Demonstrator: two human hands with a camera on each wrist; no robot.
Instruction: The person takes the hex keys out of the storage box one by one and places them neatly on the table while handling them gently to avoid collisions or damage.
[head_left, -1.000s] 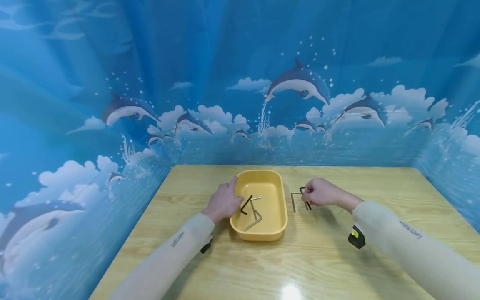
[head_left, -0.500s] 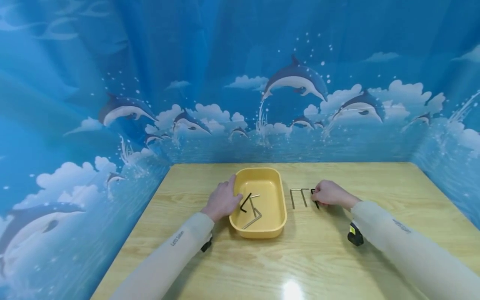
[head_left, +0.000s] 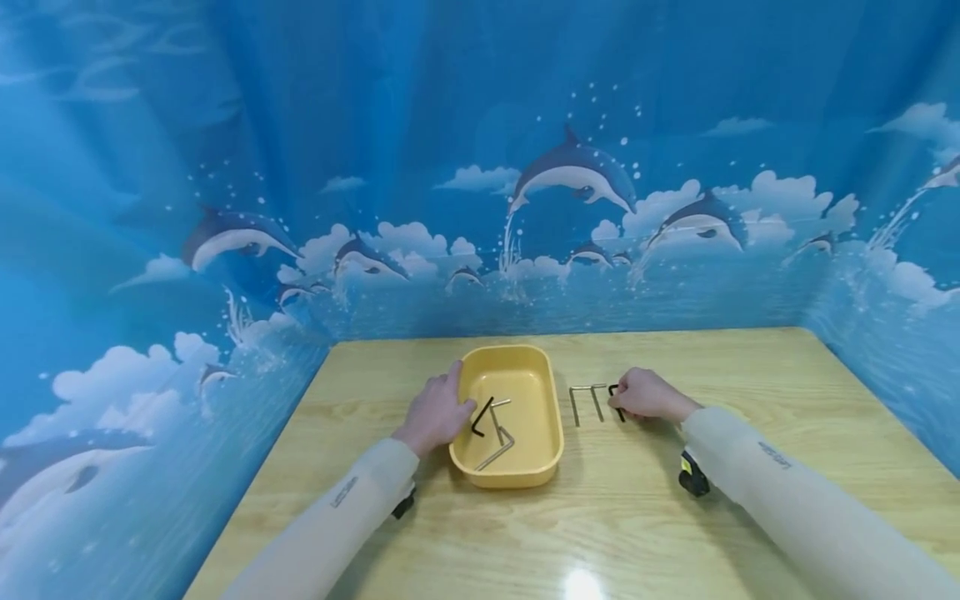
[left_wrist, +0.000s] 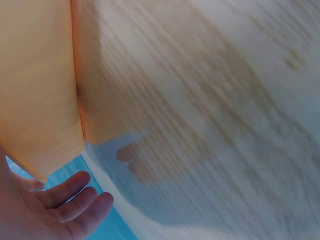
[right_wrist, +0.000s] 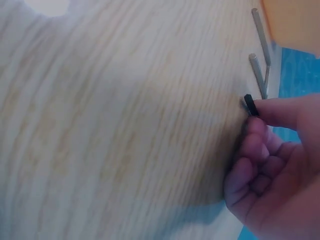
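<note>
My right hand (head_left: pixel 645 393) pinches a black hex key (right_wrist: pixel 251 104) between thumb and fingertips, low at the tabletop. Left of it, a silver hex key (head_left: pixel 597 405) and another silver hex key (head_left: pixel 574 408) lie side by side, short arms at the far end. My left hand (head_left: pixel 435 410) holds the left rim of a yellow tray (head_left: pixel 534 417), thumb over the edge; in the left wrist view several fingers (left_wrist: pixel 75 202) hang loosely beside its wall. Inside the tray lie a black hex key (head_left: pixel 482 417) and two silver hex keys, one (head_left: pixel 498 452) nearer the front.
The wood-grain table (head_left: pixel 600 517) ends at the back against a blue curtain (head_left: pixel 420 167) printed with dolphins, which also runs along the left and right sides. A bright light reflection shows near the front.
My right hand first moved right with the black hex key, uncovering the second silver key, then came slightly back toward the silver keys. The left hand has stayed on the tray; the head view shifted slightly.
</note>
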